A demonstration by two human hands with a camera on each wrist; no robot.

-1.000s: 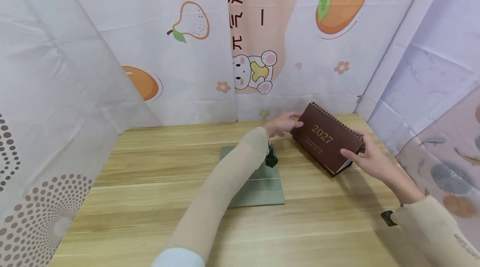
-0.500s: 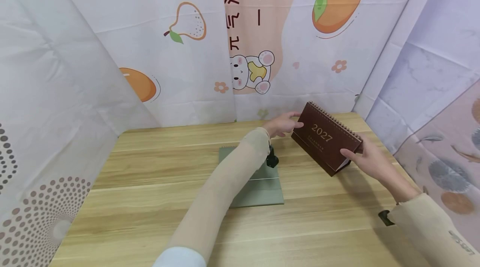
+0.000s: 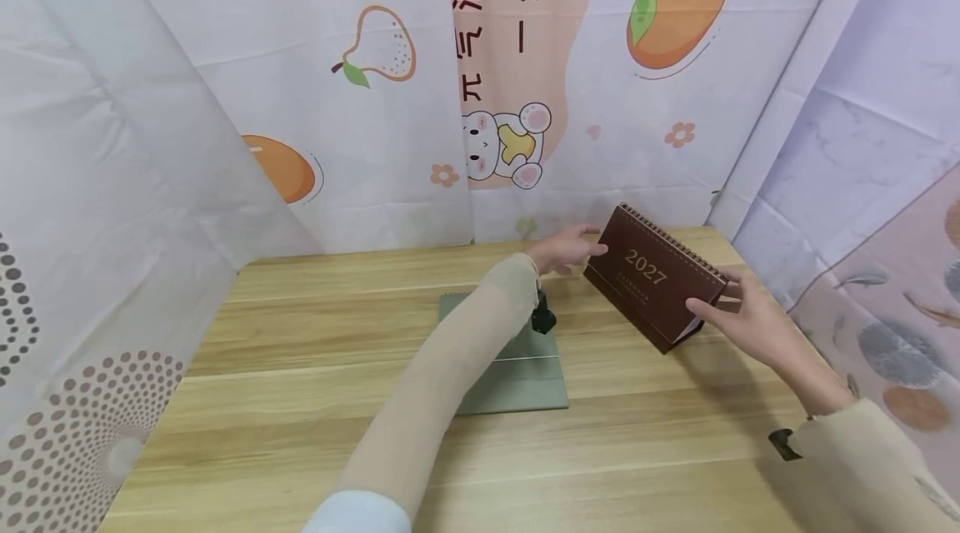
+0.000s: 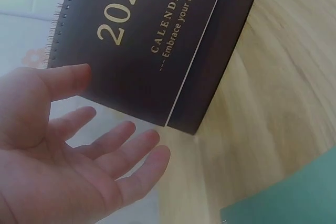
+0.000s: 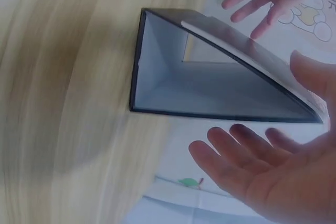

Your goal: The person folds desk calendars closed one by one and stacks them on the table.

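Observation:
A dark brown 2027 desk calendar [image 3: 652,275] stands as a tent on the right part of the table, its spiral binding along the top. My left hand [image 3: 566,250] is at its left end with fingers spread; in the left wrist view the thumb [image 4: 71,81] overlaps the cover's corner. At the right end is my right hand [image 3: 750,321], thumb in front of the cover and fingers behind. The right wrist view looks into the calendar's hollow triangular side [image 5: 210,87], with the loose right-hand fingers [image 5: 226,169] apart from its back panel.
A green spiral-bound pad [image 3: 525,387] lies flat on the wooden table [image 3: 315,383], partly under my left forearm. Printed curtains [image 3: 360,141] hang behind the table and at both sides. A small black device [image 3: 543,316] sits at my left wrist.
The calendar was tilted differently one second ago and now stands slightly more upright. Since half a second ago, my right hand has loosened and drawn a little to the right. The left hand barely moved.

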